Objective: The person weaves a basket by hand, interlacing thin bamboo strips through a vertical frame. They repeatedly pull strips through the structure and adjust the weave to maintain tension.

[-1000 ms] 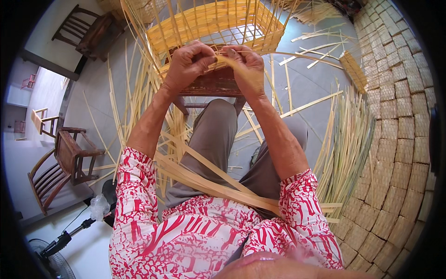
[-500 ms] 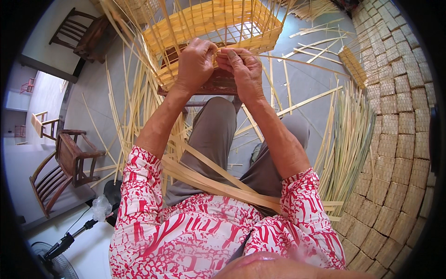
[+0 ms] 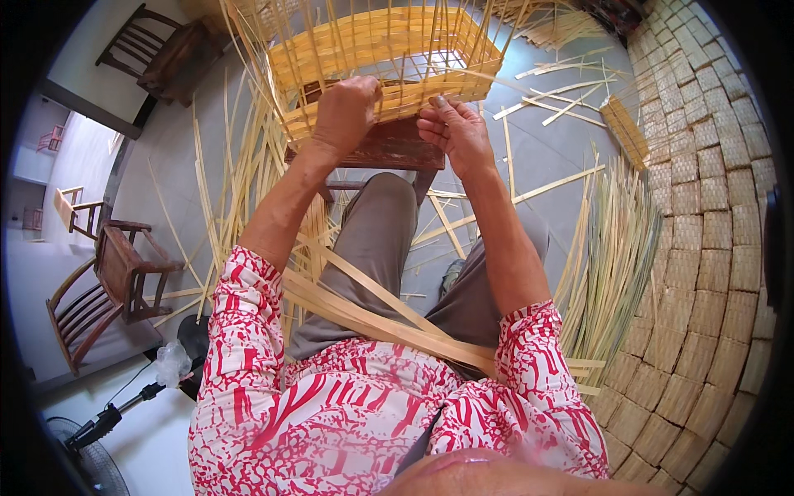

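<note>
A half-woven yellow bamboo basket (image 3: 385,37), with long upright stakes, rests on a red wooden stool (image 3: 389,147) before my knees. My left hand (image 3: 346,116) is closed at its near wall, fingertips mostly hidden against the weave. My right hand (image 3: 456,134), a little to the right, has thumb and forefinger pinched at a thin strip along that wall, its other fingers curled. Several flat pale strips (image 3: 372,331) lie across my lap.
Loose strips (image 3: 562,103) litter the grey floor; a bundle (image 3: 604,256) lies right. Stacked woven pieces (image 3: 707,248) line the right side. Wooden chairs (image 3: 124,264) (image 3: 157,54) stand left, near a black fan (image 3: 78,455). A narrow yellow woven piece (image 3: 624,132) lies upper right.
My right hand has moved rightward and slightly down, away from my left hand, which stays at the near wall, a little lower. More of the basket's near wall shows between them.
</note>
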`<state>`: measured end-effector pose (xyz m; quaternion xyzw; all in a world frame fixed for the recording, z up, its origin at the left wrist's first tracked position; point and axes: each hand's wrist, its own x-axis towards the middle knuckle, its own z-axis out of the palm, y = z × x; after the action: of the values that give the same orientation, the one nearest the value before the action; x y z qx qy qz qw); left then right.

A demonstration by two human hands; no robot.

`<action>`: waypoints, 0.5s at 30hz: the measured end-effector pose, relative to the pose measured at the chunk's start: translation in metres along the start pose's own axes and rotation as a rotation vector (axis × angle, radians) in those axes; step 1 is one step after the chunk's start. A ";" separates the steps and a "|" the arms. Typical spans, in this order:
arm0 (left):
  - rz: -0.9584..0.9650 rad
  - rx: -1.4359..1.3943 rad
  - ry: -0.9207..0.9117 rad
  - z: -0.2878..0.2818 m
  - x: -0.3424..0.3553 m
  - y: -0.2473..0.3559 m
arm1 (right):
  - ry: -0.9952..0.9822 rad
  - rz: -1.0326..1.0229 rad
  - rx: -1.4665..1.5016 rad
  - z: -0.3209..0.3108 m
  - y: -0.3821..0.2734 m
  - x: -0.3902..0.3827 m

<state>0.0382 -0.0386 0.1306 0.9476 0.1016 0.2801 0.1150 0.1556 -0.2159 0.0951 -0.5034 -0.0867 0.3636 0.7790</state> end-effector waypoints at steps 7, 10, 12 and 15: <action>0.032 0.102 -0.141 -0.003 0.003 -0.007 | 0.025 0.002 0.217 -0.019 0.012 0.019; 0.024 0.091 -0.137 -0.004 0.009 -0.007 | 0.037 -0.034 0.239 -0.017 0.013 0.026; 0.042 0.077 -0.132 -0.005 0.008 -0.009 | 0.060 -0.041 0.231 -0.013 0.014 0.028; 0.010 0.029 -0.139 -0.009 0.006 -0.008 | 0.120 -0.037 0.248 -0.006 0.015 0.031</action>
<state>0.0375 -0.0277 0.1386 0.9669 0.0928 0.2126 0.1065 0.1736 -0.1961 0.0722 -0.4222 -0.0038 0.3263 0.8457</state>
